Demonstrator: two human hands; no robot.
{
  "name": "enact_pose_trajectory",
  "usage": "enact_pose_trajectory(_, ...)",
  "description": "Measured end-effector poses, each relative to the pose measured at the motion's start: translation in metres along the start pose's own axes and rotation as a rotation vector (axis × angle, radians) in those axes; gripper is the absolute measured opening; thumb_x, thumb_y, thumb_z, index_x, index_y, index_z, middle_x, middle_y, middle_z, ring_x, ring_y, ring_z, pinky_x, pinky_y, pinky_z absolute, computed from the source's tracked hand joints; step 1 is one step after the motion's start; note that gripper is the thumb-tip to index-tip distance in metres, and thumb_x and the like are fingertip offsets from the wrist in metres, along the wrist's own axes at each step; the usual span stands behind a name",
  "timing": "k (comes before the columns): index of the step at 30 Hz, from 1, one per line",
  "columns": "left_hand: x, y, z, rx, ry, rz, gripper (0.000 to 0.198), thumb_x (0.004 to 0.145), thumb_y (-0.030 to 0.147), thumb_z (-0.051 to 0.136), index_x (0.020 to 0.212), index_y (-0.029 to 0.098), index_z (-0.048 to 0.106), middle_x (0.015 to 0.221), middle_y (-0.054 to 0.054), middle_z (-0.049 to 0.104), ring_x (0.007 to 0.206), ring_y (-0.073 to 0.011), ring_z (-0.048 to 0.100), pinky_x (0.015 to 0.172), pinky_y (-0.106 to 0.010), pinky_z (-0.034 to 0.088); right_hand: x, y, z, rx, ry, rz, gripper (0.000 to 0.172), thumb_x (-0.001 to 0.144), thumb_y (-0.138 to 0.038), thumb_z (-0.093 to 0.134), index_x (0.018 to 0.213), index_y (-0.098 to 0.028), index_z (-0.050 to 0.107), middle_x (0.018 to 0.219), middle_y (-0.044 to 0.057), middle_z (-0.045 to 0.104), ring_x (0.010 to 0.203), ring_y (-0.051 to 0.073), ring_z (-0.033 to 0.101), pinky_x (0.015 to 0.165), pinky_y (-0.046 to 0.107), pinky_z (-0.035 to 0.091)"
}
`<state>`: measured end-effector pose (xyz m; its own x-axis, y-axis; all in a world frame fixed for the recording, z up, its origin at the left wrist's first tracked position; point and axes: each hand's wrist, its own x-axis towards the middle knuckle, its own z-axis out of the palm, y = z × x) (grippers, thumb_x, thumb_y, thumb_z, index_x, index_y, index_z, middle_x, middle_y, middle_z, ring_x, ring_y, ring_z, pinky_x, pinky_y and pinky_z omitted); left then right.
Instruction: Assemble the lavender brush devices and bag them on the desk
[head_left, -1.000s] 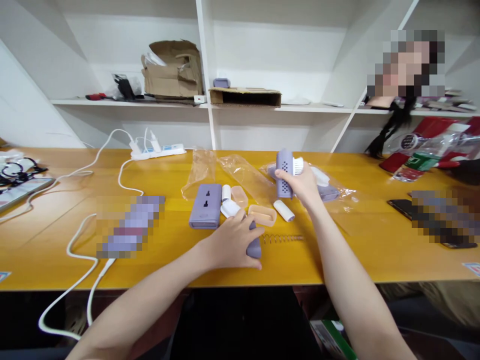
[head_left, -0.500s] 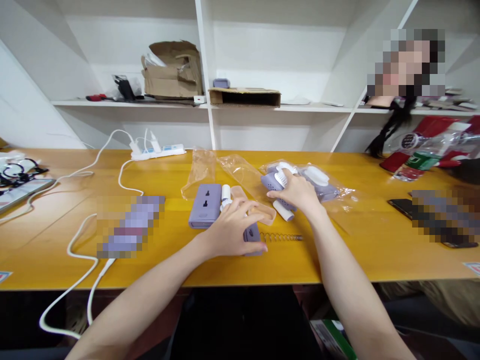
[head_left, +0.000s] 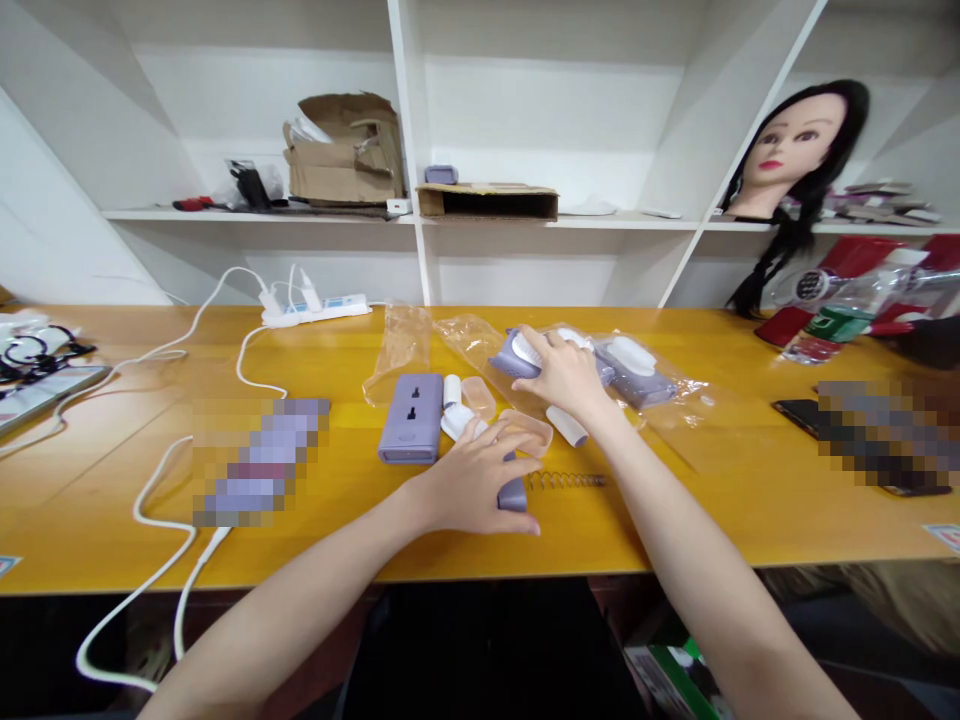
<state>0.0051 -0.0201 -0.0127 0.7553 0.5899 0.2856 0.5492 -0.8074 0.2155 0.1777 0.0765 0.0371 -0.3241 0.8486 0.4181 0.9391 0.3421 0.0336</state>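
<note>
My right hand [head_left: 566,378] grips a purple part with a white oval top [head_left: 510,352], just above the table; its fingers hide much of it. Behind that hand, another purple-and-white piece [head_left: 641,385] lies in a clear bag. With fingers spread, my left hand [head_left: 472,483] hovers over a small purple block [head_left: 513,494], which it partly covers. Beside the block lies a metal spring [head_left: 568,481]. Pale orange translucent covers [head_left: 529,430] and a white piece [head_left: 459,424] sit beyond my left fingers. A white tube [head_left: 568,426] lies below my right wrist. Left of these is a purple slotted box [head_left: 411,418].
A phone [head_left: 266,455] charges on the left, its cable [head_left: 142,500] looping over the front edge. A power strip [head_left: 319,308] and empty clear bags [head_left: 401,350] lie at the back. On the right are dark phones [head_left: 847,440], a bottle [head_left: 840,315] and a mannequin head [head_left: 795,150].
My right hand has moved left, bringing the purple-and-white part with it. My left hand has shifted slightly down and right over the small block, its fingers still apart.
</note>
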Motion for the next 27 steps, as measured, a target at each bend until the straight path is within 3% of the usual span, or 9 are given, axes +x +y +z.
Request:
enact_pose_trajectory(5, -0.001, -0.001, -0.002, -0.012, 0.001, -0.012, 0.058, 0.075, 0.059, 0.062, 0.123, 0.026, 0.058, 0.140, -0.010, 0.050, 0.133, -0.0345, 0.037, 0.105, -0.062, 0.028, 0.019, -0.008, 0.018, 0.008, -0.145, -0.045, 0.076, 0.071, -0.049, 0.070, 0.138, -0.027, 0.041, 0.121, 0.017, 0.060, 0.107, 0.037, 0.059, 0.087, 0.047, 0.042)
enact_pose_trajectory(9, -0.001, -0.001, -0.003, -0.006, -0.004, -0.019, 0.058, 0.076, 0.060, 0.061, 0.121, 0.024, 0.059, 0.139, -0.009, 0.051, 0.133, -0.0345, 0.037, 0.103, -0.063, 0.029, 0.024, -0.004, 0.033, 0.026, -0.178, -0.054, 0.079, 0.068, -0.049, 0.073, 0.137, -0.023, 0.044, 0.120, 0.019, 0.061, 0.106, 0.038, 0.060, 0.085, 0.047, 0.045)
enact_pose_trajectory(13, -0.001, -0.002, -0.002, -0.008, 0.004, -0.024, 0.060, 0.075, 0.059, 0.062, 0.123, 0.024, 0.057, 0.139, -0.008, 0.051, 0.133, -0.0321, 0.037, 0.106, -0.059, 0.029, 0.023, 0.008, 0.035, 0.137, -0.175, -0.044, 0.063, 0.079, -0.055, 0.060, 0.131, -0.021, 0.050, 0.116, 0.017, 0.065, 0.105, 0.035, 0.062, 0.085, 0.044, 0.046)
enact_pose_trajectory(17, -0.001, -0.002, -0.003, -0.019, 0.007, -0.015, 0.059, 0.076, 0.060, 0.061, 0.124, 0.026, 0.057, 0.139, -0.008, 0.051, 0.132, -0.0323, 0.038, 0.106, -0.060, 0.027, 0.022, 0.023, 0.029, 0.291, -0.127, -0.016, 0.049, 0.091, -0.044, 0.045, 0.130, -0.015, 0.051, 0.121, 0.016, 0.064, 0.113, 0.028, 0.060, 0.093, 0.038, 0.044)
enact_pose_trajectory(19, 0.000, -0.002, -0.005, -0.039, 0.005, -0.016, 0.059, 0.076, 0.060, 0.060, 0.124, 0.026, 0.057, 0.139, -0.009, 0.051, 0.132, -0.0337, 0.038, 0.105, -0.064, 0.025, 0.021, 0.029, 0.029, 0.328, -0.123, -0.012, 0.053, 0.089, -0.044, 0.049, 0.132, -0.014, 0.048, 0.126, 0.015, 0.062, 0.115, 0.027, 0.059, 0.095, 0.037, 0.043)
enact_pose_trajectory(23, 0.000, -0.002, -0.011, -0.102, 0.023, -0.025, 0.056, 0.077, 0.057, 0.060, 0.125, 0.028, 0.055, 0.139, -0.009, 0.051, 0.132, -0.0334, 0.038, 0.104, -0.066, 0.024, 0.018, 0.031, 0.038, 0.384, -0.187, 0.004, 0.079, 0.068, -0.046, 0.072, 0.135, -0.015, 0.044, 0.126, 0.016, 0.061, 0.113, 0.031, 0.059, 0.091, 0.039, 0.046)
enact_pose_trajectory(27, 0.000, -0.007, -0.010, -0.192, 0.177, -0.077, 0.038, 0.083, 0.044, 0.058, 0.118, 0.029, 0.060, 0.138, -0.008, 0.052, 0.132, -0.0290, 0.042, 0.108, -0.057, 0.027, 0.016, 0.027, 0.042, 0.364, -0.191, 0.006, 0.078, 0.063, -0.042, 0.076, 0.130, -0.015, 0.047, 0.117, 0.015, 0.065, 0.108, 0.032, 0.061, 0.087, 0.039, 0.046)
